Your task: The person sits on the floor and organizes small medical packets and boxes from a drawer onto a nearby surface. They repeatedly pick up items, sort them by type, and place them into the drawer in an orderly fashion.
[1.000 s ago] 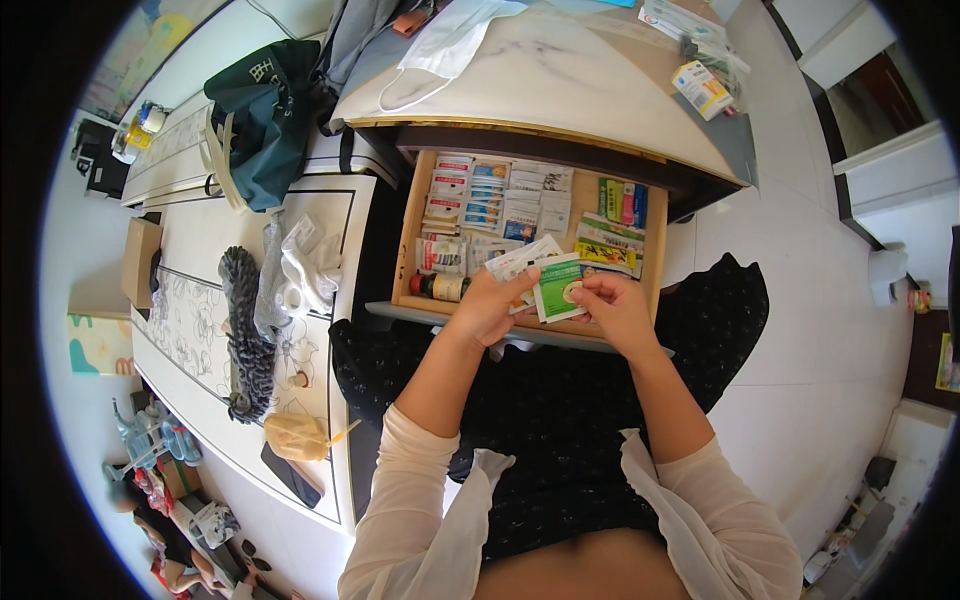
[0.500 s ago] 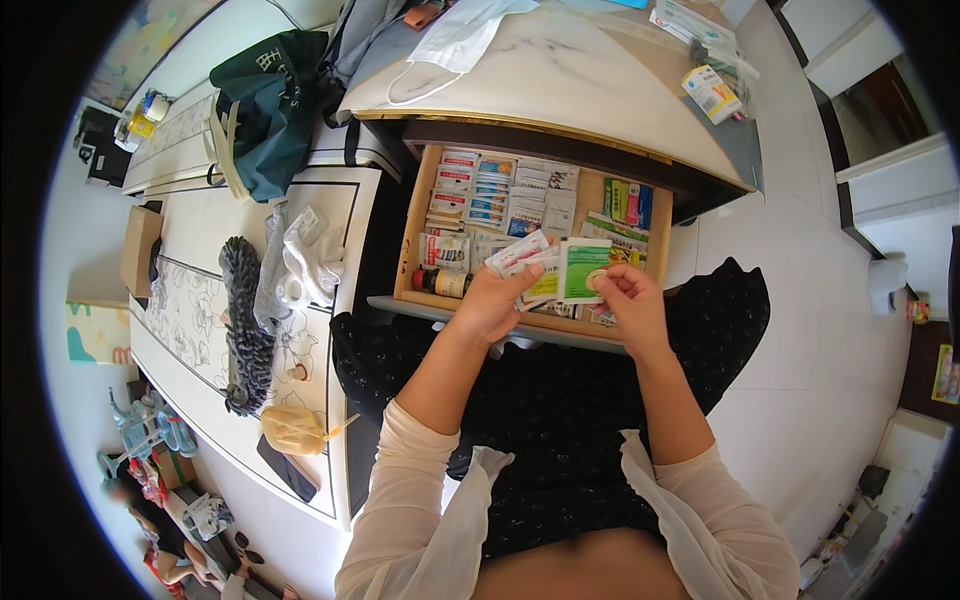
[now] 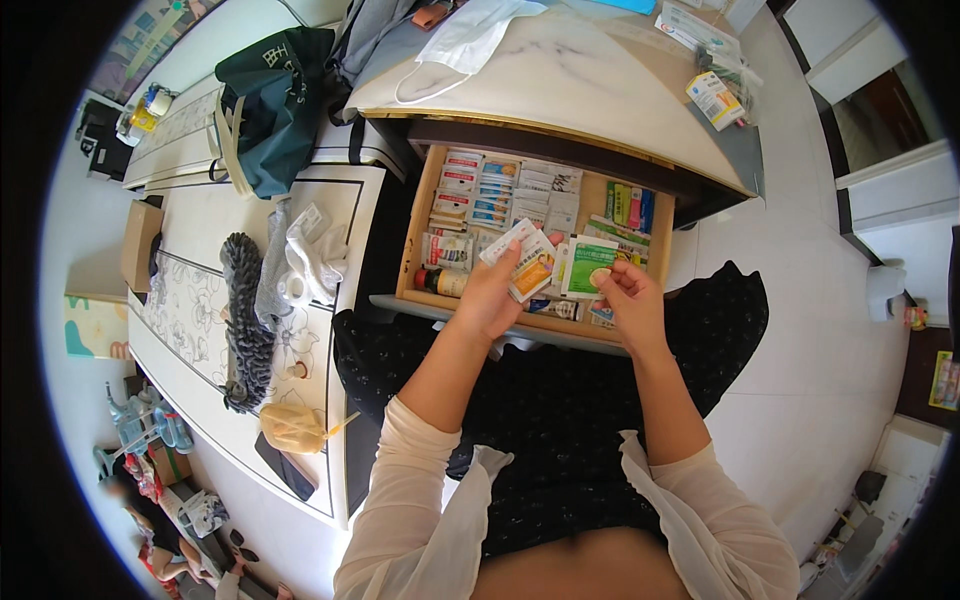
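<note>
My left hand [image 3: 495, 297] is closed on a white-and-orange sachet [image 3: 534, 264], thumb across its top, above the front of an open wooden drawer [image 3: 405, 262]. Beside it, my right hand [image 3: 632, 298] pinches the lower right corner of a green-and-white sachet [image 3: 588, 266]. Whether more sachets lie under the left one I cannot tell. Rows of sachets [image 3: 492, 193] fill the drawer's left and middle. A dark bottle with a pale label [image 3: 441, 283] lies at its front left, and small green, yellow and blue boxes [image 3: 628, 203] are at the right.
A marble-patterned top above the drawer carries a white face mask [image 3: 474, 38] and a small white-and-yellow box [image 3: 714, 100]. On the left cabinet are a dark green bag [image 3: 272, 115], a grey braided item [image 3: 245, 320] and a yellowish wrapped bundle [image 3: 292, 428]. Another person sits far left.
In my left hand the white-and-orange sachet now faces up, where a fan of white and yellow-green packets showed before. The green sachet in my right hand has tilted slightly.
</note>
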